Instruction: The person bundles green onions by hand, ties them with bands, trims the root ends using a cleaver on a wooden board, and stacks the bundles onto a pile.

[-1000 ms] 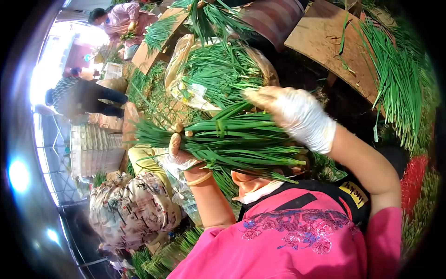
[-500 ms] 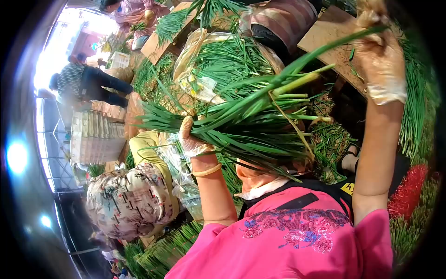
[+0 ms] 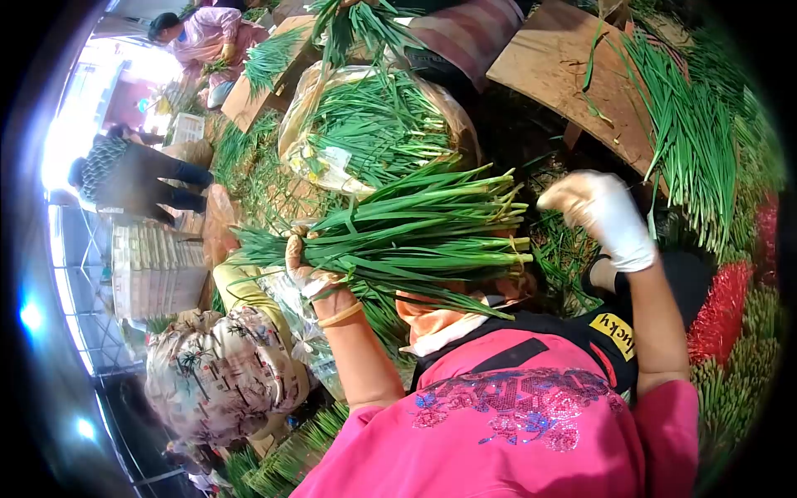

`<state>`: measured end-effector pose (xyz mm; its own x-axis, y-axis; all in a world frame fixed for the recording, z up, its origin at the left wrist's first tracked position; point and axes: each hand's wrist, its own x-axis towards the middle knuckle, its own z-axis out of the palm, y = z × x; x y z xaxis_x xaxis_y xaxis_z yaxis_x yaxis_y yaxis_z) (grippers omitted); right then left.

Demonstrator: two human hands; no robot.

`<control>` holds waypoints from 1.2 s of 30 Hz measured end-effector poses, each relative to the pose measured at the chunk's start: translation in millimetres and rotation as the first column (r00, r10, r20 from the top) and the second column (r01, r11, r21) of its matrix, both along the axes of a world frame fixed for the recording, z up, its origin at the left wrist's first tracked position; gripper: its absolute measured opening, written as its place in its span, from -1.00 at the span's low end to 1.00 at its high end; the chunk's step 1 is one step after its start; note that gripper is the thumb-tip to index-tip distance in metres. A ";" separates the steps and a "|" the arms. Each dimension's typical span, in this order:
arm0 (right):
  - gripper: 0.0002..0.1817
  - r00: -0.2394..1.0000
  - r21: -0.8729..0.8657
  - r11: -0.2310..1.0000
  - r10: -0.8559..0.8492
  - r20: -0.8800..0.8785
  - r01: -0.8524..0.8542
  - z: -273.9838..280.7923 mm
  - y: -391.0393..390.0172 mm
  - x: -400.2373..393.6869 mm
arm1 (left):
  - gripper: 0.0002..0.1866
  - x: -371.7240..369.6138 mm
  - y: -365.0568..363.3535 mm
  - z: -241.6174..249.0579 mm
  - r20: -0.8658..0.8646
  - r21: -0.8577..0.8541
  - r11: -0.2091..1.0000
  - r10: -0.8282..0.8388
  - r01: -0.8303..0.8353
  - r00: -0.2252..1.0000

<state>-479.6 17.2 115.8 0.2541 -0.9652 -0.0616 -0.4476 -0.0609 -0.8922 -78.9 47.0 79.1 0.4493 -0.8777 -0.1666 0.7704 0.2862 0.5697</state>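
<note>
Landmark: the bunch of long green stalks [image 3: 415, 224], lying crosswise in front of the person's chest. Pale stalk ends [image 3: 519, 245] point right, a bit ragged; leaf tips [image 3: 257, 245] splay out left.

Left hand [image 3: 305, 267]: closed round the bunch near its leafy end, thumb up along the side. Right hand [image 3: 594, 207]: raised just off the pale ends, apart from them, blurred. Whether its fingers are open or pinched, cannot tell.

On handling, my judgement: a firm, even ring of fingers, snug but not crushing the leaves. The heavy ends overhang, so a level wrist matters, else the outer stalks sag and fan. Stalks laid in parallel, pale ends flush, would sit tidier; a light pat with the free palm would even them.

Outward. Beyond the bunch: open bag [image 3: 302, 104] of more stalks. Beyond and right of it: wooden board [image 3: 556, 70], loose stalks [image 3: 685, 141] draped over its far side. Left of the bunch, nearer: co-worker in patterned clothing [image 3: 216, 373]. Farther left of it: stacked white crates [image 3: 158, 270].
</note>
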 end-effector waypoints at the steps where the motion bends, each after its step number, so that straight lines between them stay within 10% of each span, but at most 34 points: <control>1: -0.65 0.959 -0.129 0.981 0.110 -0.261 -0.147 -21.0 5.4 8.2 | -0.87 4.3 -1.3 -1.7 0.015 -0.027 1.000 -0.003 0.003 1.000; 3: -0.58 0.793 -0.069 0.931 0.266 -0.548 -0.359 -50.7 11.2 28.4 | -0.84 13.9 -3.4 -7.5 0.047 -0.077 0.997 -0.011 0.014 0.999; 6: -0.63 0.848 0.054 0.941 0.326 -0.417 -0.335 -90.3 15.0 53.8 | -0.82 -9.0 -2.5 16.7 0.122 -0.098 0.989 -0.096 0.108 0.988; 8: -0.77 0.843 -0.311 0.817 0.344 -0.413 -0.485 -106.9 14.7 39.0 | -0.84 7.7 -6.6 4.5 0.124 -0.071 0.994 -0.069 0.078 0.990; 12: -0.81 0.617 -0.048 0.976 0.096 -0.781 -0.213 -118.7 -8.7 -26.8 | -0.83 2.5 -1.6 4.2 0.132 -0.086 0.991 -0.094 0.106 0.987; 16: -0.86 0.887 -0.565 0.797 -0.086 -0.454 -0.212 -90.7 -16.2 -4.8 | -0.85 -1.4 -0.3 6.6 0.029 -0.064 0.995 -0.073 0.075 0.997; 20: -0.86 0.761 -0.315 0.857 0.128 -0.636 -0.407 -102.6 -40.4 48.4 | -0.82 -9.8 -3.6 18.5 0.160 0.007 0.997 -0.073 0.073 0.984; 22: -0.85 0.962 -0.595 0.778 0.043 -0.268 -0.201 -87.1 -51.6 59.3 | -0.79 -8.2 -6.6 20.3 0.120 -0.054 0.989 -0.131 0.139 0.984; 23: -0.82 0.966 -0.420 0.907 0.118 0.228 -0.012 -78.1 -57.8 69.3 | -0.79 -5.5 -5.7 20.3 0.126 -0.042 0.983 -0.174 0.181 0.977; 24: -0.79 0.740 -0.156 0.986 0.055 0.670 0.068 -68.1 -62.9 76.2 | -0.79 -4.0 -5.8 19.4 0.129 -0.032 0.974 -0.218 0.224 0.967; 26: -0.74 0.272 0.206 0.979 -0.201 0.941 0.010 11.4 -58.1 53.0 | -0.78 -5.0 -7.5 15.3 0.101 -0.032 0.978 -0.200 0.204 0.974; 29: -0.71 -0.359 -0.063 0.998 0.050 0.932 -0.025 31.4 -53.9 -26.4 | -0.77 12.9 -4.8 -1.3 0.127 0.022 0.995 -0.096 0.094 0.987; 31: -0.72 -0.310 0.166 0.946 -0.075 0.948 0.278 55.1 -39.7 -55.3 | -0.76 33.7 -0.7 -19.9 0.078 0.056 0.997 -0.064 0.060 0.995; 33: -0.74 0.512 0.068 0.874 -0.344 0.787 0.482 33.9 -28.1 -78.0 | -0.77 42.9 1.1 -40.2 0.115 0.119 0.987 0.097 -0.110 0.989; 34: -0.75 0.977 -0.112 0.978 -0.158 0.143 0.175 -7.7 -26.8 -97.8 | -0.78 48.6 2.3 -52.3 0.149 0.166 0.961 0.198 -0.222 0.969; 36: -0.78 0.999 -0.165 0.986 -0.030 -0.017 0.027 -53.1 -7.7 -77.0 | -0.80 46.1 6.3 -64.3 0.153 0.252 0.937 0.209 -0.243 0.966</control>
<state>-556.6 9.5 62.6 0.2270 -0.9694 0.0936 -0.4686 -0.1930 -0.8620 -32.8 53.3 14.8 0.6623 -0.6812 -0.3121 0.6232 0.2695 0.7342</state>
